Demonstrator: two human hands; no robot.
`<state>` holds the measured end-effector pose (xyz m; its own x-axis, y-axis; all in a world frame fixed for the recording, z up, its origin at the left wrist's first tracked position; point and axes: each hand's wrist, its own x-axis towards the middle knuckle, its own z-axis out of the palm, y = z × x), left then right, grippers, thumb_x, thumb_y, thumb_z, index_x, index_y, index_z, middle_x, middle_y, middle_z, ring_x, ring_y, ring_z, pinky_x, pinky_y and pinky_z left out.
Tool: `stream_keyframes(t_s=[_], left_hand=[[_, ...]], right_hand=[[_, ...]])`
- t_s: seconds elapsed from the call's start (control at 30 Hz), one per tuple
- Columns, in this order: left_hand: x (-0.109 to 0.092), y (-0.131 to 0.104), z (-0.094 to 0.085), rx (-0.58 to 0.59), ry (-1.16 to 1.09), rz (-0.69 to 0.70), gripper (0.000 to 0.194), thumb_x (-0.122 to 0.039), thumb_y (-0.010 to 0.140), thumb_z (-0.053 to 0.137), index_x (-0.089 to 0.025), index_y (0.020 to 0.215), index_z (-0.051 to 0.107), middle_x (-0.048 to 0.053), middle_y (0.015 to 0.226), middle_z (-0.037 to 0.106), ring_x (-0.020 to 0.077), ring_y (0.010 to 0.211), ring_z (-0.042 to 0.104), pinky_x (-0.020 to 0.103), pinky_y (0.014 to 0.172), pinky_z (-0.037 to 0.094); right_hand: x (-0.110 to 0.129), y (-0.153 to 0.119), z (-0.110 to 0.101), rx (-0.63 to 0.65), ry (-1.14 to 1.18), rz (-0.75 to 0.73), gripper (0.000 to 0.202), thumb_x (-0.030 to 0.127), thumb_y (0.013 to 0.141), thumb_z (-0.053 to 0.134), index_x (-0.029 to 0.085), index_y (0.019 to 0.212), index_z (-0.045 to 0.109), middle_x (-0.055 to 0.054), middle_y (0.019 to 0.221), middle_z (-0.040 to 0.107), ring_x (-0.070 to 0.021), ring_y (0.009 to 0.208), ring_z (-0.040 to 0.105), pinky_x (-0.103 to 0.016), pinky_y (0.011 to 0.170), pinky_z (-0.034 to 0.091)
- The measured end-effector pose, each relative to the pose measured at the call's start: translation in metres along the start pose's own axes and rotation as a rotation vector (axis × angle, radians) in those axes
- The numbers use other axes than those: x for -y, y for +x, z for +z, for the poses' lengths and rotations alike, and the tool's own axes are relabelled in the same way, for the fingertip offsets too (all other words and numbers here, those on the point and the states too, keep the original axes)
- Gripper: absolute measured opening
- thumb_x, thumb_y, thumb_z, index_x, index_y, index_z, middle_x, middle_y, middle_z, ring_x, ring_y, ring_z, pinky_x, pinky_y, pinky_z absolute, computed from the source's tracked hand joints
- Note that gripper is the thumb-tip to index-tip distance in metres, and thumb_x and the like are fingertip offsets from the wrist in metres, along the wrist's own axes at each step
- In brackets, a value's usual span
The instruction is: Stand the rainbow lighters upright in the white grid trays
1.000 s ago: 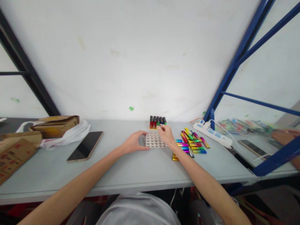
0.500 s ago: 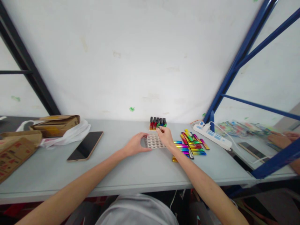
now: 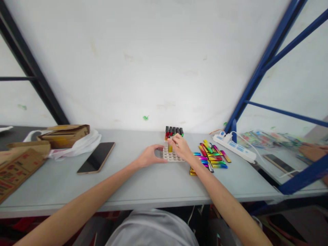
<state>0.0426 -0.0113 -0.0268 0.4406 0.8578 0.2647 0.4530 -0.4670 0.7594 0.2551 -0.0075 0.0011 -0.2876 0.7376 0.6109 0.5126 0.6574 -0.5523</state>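
One lighter [image 3: 170, 148] upright at holed tray [image 3: 174, 160]

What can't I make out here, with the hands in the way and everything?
From the head view:
- Part of the holed white tray: hidden by the right hand.
- Whether the yellow lighter is seated in a hole: too small to tell.
- Some standing lighters' lower parts: behind the right hand.
- The front cardboard box's print: blurred, its side cut off by the left edge.
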Motion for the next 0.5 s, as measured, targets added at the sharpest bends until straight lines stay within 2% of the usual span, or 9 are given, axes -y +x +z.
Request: stream_keyframes(t_s=[0.07, 0.13, 0.23, 0.37, 0.5], left_hand=[[-0.002, 0.0, -0.002, 0.022, -0.007, -0.007, 0.074, -0.05, 0.058, 0.09, -0.018, 0.121, 0.069, 0.008, 0.118, 0.074, 0.0313, 0.112, 0.067, 0.045, 0.108, 0.047], [-0.005, 0.0, -0.003, 0.045, -0.017, -0.004, 0.072, -0.05, 0.058, 0.09, -0.019, 0.12, 0.07, 0.007, 0.117, 0.074, 0.0312, 0.111, 0.067, 0.044, 0.106, 0.048], [-0.009, -0.001, -0.005, 0.061, -0.033, -0.007, 0.07, -0.05, 0.059, 0.089, -0.019, 0.119, 0.071, 0.007, 0.114, 0.075, 0.0307, 0.108, 0.068, 0.043, 0.103, 0.05], [-0.011, -0.002, -0.007, 0.087, -0.012, -0.02, 0.069, -0.049, 0.059, 0.089, -0.019, 0.118, 0.072, 0.006, 0.112, 0.076, 0.0296, 0.106, 0.069, 0.041, 0.101, 0.05], [-0.01, -0.003, -0.006, 0.093, 0.036, 0.017, 0.065, -0.052, 0.062, 0.087, -0.022, 0.118, 0.072, 0.003, 0.112, 0.076, 0.0293, 0.107, 0.069, 0.04, 0.101, 0.051]], right_hand=[[0.0, -0.001, -0.001, 0.06, -0.076, 0.001, 0.047, 0.055, 0.102, 0.042, 0.02, 0.071, 0.052, 0.0, 0.069, 0.054, -0.0152, 0.066, 0.051, -0.027, 0.066, 0.039], [-0.001, -0.001, -0.002, 0.099, -0.094, 0.014, 0.043, 0.051, 0.102, 0.044, 0.02, 0.075, 0.055, 0.001, 0.067, 0.057, -0.0149, 0.062, 0.052, -0.027, 0.064, 0.037], [-0.003, 0.0, -0.003, 0.134, -0.119, -0.009, 0.036, 0.046, 0.103, 0.047, 0.018, 0.082, 0.059, -0.003, 0.075, 0.066, -0.017, 0.069, 0.059, -0.027, 0.067, 0.038], [-0.011, 0.0, -0.001, 0.23, -0.179, -0.068, 0.036, 0.044, 0.103, 0.049, 0.017, 0.082, 0.061, -0.006, 0.079, 0.067, -0.0182, 0.072, 0.059, -0.028, 0.069, 0.04], [-0.016, -0.002, 0.003, 0.292, -0.169, -0.082, 0.038, 0.051, 0.096, 0.059, 0.017, 0.08, 0.064, -0.007, 0.081, 0.065, -0.0189, 0.076, 0.058, -0.029, 0.073, 0.042]])
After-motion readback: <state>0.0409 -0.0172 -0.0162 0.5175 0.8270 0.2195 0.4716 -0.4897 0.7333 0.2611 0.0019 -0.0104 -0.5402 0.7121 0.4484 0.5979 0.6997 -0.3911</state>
